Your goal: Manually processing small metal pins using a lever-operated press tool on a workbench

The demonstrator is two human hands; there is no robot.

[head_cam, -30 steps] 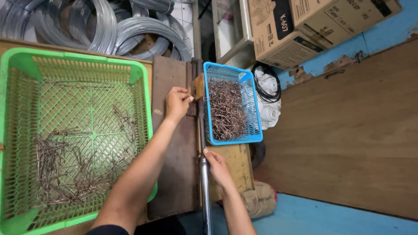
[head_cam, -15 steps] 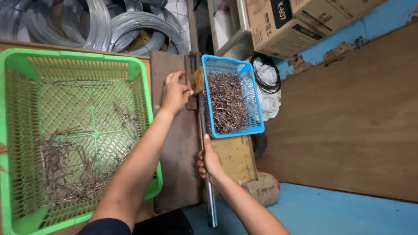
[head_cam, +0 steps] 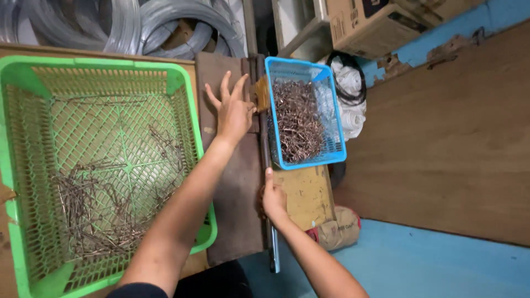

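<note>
On the brown plate (head_cam: 234, 221) of the desk, between the two baskets, the left hand (head_cam: 233, 113) now lies flat with its fingers (head_cam: 223, 88) spread wide and holding nothing; half a second ago it was curled at the hinge end of the long metal bar (head_cam: 265, 160). The right hand (head_cam: 273, 200) has slid up the bar and its fingers wrap the shaft just below the blue basket (head_cam: 337, 143). Judging from this, the piece has been let go and the bar is gripped for a stroke. The blue basket holds a heap of bent wire pieces (head_cam: 298, 118), touching the bar's far side. The green basket (head_cam: 187, 99), left of the plate, holds scattered straight wire lengths (head_cam: 105, 204).
</note>
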